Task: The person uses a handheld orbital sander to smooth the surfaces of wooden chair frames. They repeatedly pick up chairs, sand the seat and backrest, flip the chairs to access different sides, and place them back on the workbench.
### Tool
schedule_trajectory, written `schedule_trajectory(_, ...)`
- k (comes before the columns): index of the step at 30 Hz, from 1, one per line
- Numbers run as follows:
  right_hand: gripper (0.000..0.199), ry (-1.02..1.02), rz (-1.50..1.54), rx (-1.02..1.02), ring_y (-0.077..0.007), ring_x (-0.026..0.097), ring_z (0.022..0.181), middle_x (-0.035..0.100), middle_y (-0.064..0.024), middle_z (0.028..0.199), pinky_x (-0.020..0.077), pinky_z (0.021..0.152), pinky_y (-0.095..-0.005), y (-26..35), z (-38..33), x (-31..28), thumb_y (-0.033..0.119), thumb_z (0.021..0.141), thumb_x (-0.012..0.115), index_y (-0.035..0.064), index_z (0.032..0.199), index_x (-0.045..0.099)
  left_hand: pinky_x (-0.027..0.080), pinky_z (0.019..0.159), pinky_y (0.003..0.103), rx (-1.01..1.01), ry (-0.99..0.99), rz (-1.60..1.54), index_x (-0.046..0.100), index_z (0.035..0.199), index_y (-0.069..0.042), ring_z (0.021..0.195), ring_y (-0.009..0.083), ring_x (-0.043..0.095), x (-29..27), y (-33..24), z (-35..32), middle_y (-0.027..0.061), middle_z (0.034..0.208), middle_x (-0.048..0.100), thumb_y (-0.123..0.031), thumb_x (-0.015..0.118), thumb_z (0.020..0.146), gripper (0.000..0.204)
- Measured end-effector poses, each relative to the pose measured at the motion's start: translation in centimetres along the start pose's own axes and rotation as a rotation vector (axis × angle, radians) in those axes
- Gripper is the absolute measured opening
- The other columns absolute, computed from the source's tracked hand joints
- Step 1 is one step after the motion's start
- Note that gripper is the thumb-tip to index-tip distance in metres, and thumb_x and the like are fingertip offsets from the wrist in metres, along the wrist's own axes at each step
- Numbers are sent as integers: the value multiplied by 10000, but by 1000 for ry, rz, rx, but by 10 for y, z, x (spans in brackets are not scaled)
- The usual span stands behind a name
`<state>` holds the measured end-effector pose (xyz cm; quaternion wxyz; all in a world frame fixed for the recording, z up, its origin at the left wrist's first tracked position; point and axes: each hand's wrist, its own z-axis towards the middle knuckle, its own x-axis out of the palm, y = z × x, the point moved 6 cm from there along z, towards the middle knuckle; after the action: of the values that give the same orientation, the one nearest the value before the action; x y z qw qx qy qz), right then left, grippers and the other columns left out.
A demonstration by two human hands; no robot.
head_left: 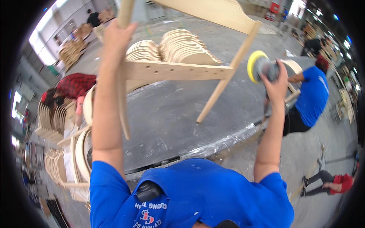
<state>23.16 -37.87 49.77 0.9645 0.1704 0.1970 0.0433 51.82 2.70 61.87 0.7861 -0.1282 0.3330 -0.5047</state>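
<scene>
My left hand is wrapped round an upright post of a pale wooden chair frame, holding it up over the dark table. A crosspiece with several drilled holes joins its two legs, and a wider curved board spans them higher up. The right leg slants down toward the table; whether its tip touches, I cannot tell. On the right, my right hand grips a handheld disc sander with a round yellow pad. That pad faces the chair frame and is apart from it.
A dark worktable lies below, carrying stacks of curved wooden boards at its far side. A person in blue works close on the right, another in a checked shirt on the left beside wooden chair parts. Someone in red is farther right.
</scene>
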Motion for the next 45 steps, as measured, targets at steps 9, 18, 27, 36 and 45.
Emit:
schedule_trajectory(9, 772, 691, -248, 655, -395, 497, 1179, 461, -177, 1278, 437, 982, -444, -169, -236, 77, 60, 612, 781, 115, 1302, 438, 511, 801, 432, -132, -75, 97, 622, 1032, -1, 901, 376, 652, 2, 8, 4, 218, 932, 676, -245, 702, 714, 408)
schedule_trajectory(18, 728, 788, -286, 798, -395, 535, 1155, 386, -182, 1359, 480, 938, -455, -226, -315, 162, 89, 719, 748, 161, 1350, 392, 511, 629, 338, -105, 15, 104, 599, 956, 7, 641, 203, 643, 15, 1, 9, 117, 717, 655, -228, 715, 722, 351)
schedule_trajectory(27, 799, 916, -341, 786, -397, 449, 1242, 326, -195, 1428, 419, 1006, -464, -217, -311, 196, 158, 724, 765, 166, 1413, 362, 473, 591, 280, -188, 162, 14, 577, 986, -5, 609, 124, 587, 42, -32, 12, 41, 707, 605, -199, 719, 763, 328)
schedule_trajectory(36, 576, 699, 562, 454, -309, 550, 1149, 593, -191, 1178, 447, 966, -425, -22, -163, 176, 298, 809, 744, 38, 1276, 530, 489, 567, 261, -170, 490, -680, 468, 1224, 27, 596, 110, 572, 131, -69, 19, 25, 743, 557, -92, 721, 788, 518)
schedule_trajectory(45, 812, 658, 1160, 582, -186, 574, 1019, 520, -160, 1176, 510, 854, -323, 129, -66, 113, 217, 860, 710, 1, 1459, 207, 496, 565, 300, -254, 304, -708, 544, 1127, 16, 623, 149, 585, 255, -120, 44, 93, 833, 629, -87, 725, 790, 397)
